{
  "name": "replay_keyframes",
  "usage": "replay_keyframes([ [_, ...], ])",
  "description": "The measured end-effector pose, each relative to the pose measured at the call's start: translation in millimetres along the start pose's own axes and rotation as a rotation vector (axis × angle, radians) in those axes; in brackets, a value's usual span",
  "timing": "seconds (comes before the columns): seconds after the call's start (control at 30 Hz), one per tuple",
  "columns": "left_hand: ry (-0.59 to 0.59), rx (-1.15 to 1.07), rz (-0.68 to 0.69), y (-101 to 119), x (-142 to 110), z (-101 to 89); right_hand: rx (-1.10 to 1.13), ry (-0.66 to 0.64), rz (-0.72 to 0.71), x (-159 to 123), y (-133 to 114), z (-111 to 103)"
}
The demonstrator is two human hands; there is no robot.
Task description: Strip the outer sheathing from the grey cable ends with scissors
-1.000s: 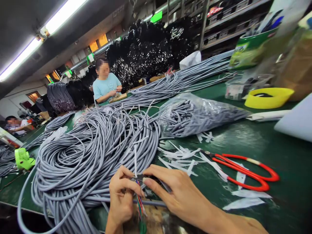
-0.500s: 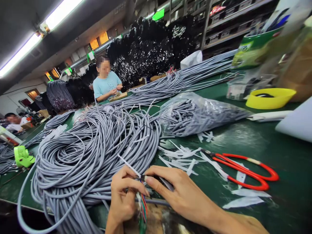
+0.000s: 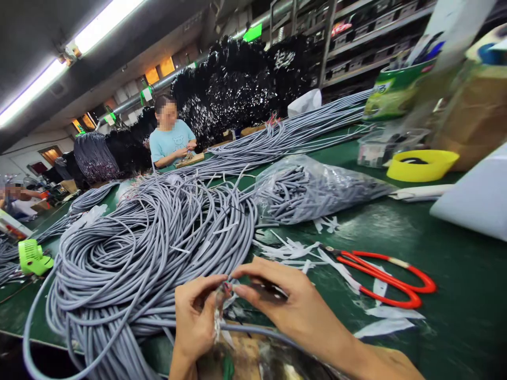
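Note:
Near the bottom middle, my left hand [image 3: 196, 319] pinches the stripped end of a grey cable; small coloured wire ends [image 3: 227, 288] peep out at the fingertips, and whitish strands [image 3: 217, 323] hang below the thumb. Facing it, my right hand [image 3: 291, 298] curls with thumb and forefinger close to those wire ends. A dark object [image 3: 273, 289] sits inside its grip, mostly hidden, so its kind is unclear. Under the right hand runs the grey cable [image 3: 261, 331]. Below both hands lies a worn wooden board [image 3: 245, 356].
A big coil of grey cable [image 3: 154, 253] fills the left. Red-handled scissors [image 3: 384, 274] and white strips [image 3: 287, 248] lie to the right, behind them a clear bag of cut grey pieces [image 3: 301, 190]. A green fan [image 3: 34, 257] stands far left. A co-worker [image 3: 172, 140] sits across the table.
The white strip that stuck up from my fingers and the coloured wires hanging below my left hand no longer show there. My left hand has turned, and the fingertips still meet.

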State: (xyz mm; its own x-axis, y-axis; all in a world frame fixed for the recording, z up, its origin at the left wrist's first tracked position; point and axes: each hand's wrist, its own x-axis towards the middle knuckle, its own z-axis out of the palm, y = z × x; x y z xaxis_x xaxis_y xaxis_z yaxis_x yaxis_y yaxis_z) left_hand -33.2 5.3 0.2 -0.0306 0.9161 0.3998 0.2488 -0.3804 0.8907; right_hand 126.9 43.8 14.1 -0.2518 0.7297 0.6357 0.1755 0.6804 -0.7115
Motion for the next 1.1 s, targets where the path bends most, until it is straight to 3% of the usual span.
replay_keyframes([
  [0.2, 0.006, 0.141, 0.055, 5.1, 3.2, 8.7, -0.091, 0.048, -0.195, -2.8, -4.0, 5.2],
  [0.3, 0.07, 0.214, 0.092, 10.6, 3.1, 13.5, -0.131, 0.063, -0.105, -2.7, -4.6, 8.3],
  [0.47, 0.21, 0.185, -0.022, 12.6, -0.3, 19.7, -0.08, -0.007, 0.079, 0.8, -5.4, 12.2],
  [0.77, 0.121, 0.253, 0.008, 5.9, 2.6, 22.9, -0.097, -0.067, 0.174, 3.3, -4.5, 7.4],
  [0.97, 0.216, 0.283, 0.058, 10.4, 3.9, 29.1, -0.062, -0.09, 0.232, 1.5, -7.8, 6.7],
  [1.1, 0.292, 0.135, -0.034, 12.1, 4.8, 29.9, -0.018, -0.071, 0.269, 0.4, -7.4, 6.9],
])
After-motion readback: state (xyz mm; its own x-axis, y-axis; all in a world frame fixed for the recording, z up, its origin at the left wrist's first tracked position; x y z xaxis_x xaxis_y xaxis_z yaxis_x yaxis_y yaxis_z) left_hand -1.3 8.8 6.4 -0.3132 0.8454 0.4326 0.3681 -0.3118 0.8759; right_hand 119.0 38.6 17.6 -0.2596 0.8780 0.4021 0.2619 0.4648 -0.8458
